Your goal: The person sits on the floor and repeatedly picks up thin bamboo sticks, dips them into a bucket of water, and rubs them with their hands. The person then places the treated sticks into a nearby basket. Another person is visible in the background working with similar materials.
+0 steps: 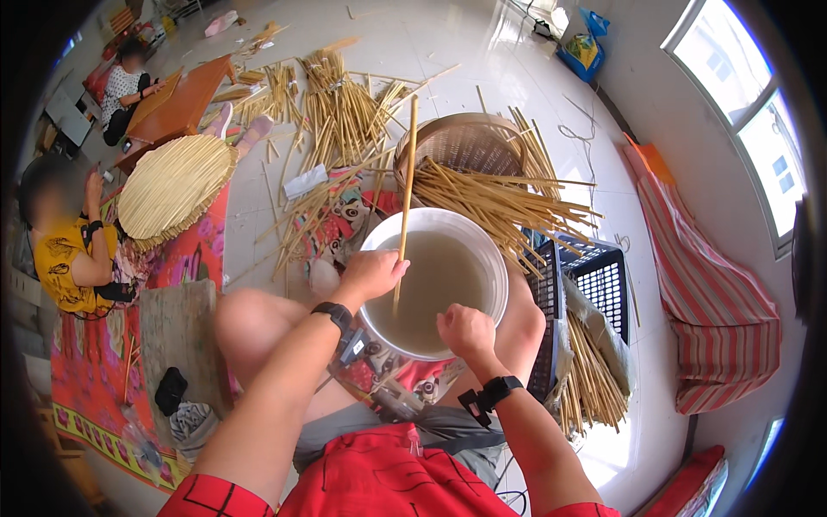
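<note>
A white bucket (497,267) of murky water stands between my knees. My left hand (370,277) is closed around a long yellow plant stalk (409,172), held nearly upright over the bucket. The stalk's lower end reaches down to the water, and its upper end points away from me. Above the bucket's near right part is my right hand (467,331), its fingers curled into a fist. Whatever it may hold is hidden by the fingers. Beyond the bucket, a bundle of similar stalks (495,198) lies against a woven basket (465,138).
At my right stands a dark plastic crate (599,280) beside more bundled stalks (594,370). Loose stalks (340,108) litter the tiled floor ahead. On the left, a person in yellow (73,258) sits by a round woven mat (177,189); another person (125,95) sits farther back.
</note>
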`<action>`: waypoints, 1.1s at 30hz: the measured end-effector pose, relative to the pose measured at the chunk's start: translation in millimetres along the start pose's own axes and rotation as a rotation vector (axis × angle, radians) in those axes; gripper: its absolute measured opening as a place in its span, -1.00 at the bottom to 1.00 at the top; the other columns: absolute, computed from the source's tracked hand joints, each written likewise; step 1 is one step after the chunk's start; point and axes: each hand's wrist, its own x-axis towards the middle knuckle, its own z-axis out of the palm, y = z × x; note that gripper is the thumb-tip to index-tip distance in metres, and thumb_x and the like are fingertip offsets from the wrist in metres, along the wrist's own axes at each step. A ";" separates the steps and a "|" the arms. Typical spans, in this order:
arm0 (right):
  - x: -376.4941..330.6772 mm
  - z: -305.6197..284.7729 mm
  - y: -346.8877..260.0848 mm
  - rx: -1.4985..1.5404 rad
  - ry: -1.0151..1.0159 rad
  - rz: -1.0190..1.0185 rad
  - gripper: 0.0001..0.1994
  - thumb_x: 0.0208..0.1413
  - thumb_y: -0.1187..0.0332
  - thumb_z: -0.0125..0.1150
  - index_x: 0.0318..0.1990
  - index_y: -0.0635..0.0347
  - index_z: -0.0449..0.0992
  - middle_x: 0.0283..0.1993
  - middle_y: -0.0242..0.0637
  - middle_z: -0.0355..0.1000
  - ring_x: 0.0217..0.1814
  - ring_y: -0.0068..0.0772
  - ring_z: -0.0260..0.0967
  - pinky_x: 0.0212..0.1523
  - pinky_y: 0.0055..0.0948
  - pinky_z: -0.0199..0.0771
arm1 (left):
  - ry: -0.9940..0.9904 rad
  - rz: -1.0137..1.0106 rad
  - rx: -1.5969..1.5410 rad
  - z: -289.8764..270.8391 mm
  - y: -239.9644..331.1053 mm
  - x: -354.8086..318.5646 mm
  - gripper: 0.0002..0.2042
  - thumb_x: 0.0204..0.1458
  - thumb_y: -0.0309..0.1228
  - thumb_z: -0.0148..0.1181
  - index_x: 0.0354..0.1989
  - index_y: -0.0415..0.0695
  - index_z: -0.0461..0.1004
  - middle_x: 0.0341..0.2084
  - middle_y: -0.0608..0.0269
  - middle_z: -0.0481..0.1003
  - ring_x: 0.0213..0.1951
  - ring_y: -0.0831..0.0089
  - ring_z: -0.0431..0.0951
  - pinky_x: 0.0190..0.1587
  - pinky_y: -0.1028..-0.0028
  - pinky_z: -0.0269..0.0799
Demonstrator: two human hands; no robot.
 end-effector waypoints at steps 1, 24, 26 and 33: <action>0.1 0.0 -0.1 -0.001 -0.007 0.007 -0.73 0.03 0.15 0.14 -0.52 0.13 0.55 -0.51 -0.14 0.51 -0.41 -0.06 0.50 -0.29 -0.17 0.50 | -0.009 -0.012 -0.005 -1.0 1.2 -0.4 -0.69 0.13 -0.15 0.04 -0.45 -0.14 0.49 -0.54 0.05 0.53 -0.44 0.02 0.54 -0.35 0.11 0.44; 1.3 1.2 -4.3 -0.073 0.004 -0.002 -0.68 0.06 0.06 0.15 -0.50 0.12 0.54 -0.48 -0.14 0.52 -0.39 -0.03 0.50 -0.31 -0.14 0.50 | 0.051 0.055 -0.020 -3.5 -3.3 -5.5 -0.66 0.12 -0.08 0.03 -0.42 -0.12 0.52 -0.52 0.05 0.54 -0.41 0.03 0.55 -0.32 0.12 0.46; 1.1 -2.2 -6.3 -0.064 -0.011 0.010 -0.69 0.06 0.07 0.16 -0.48 0.12 0.54 -0.45 -0.15 0.52 -0.39 -0.03 0.50 -0.31 -0.13 0.50 | 0.037 0.066 -0.031 -7.9 -0.5 -6.2 -0.66 0.12 -0.08 0.03 -0.42 -0.11 0.52 -0.52 0.06 0.54 -0.42 0.04 0.56 -0.32 0.12 0.46; 25.2 10.6 20.6 0.330 -0.053 0.053 -0.65 0.09 0.09 0.23 -0.17 0.19 0.46 -0.45 -0.13 0.50 -0.42 -0.16 0.50 -0.38 -0.26 0.47 | -0.163 0.079 -0.154 -5.3 2.9 3.3 -0.69 0.13 -0.11 0.05 -0.36 -0.13 0.52 -0.51 0.01 0.54 -0.40 0.00 0.55 -0.30 0.12 0.44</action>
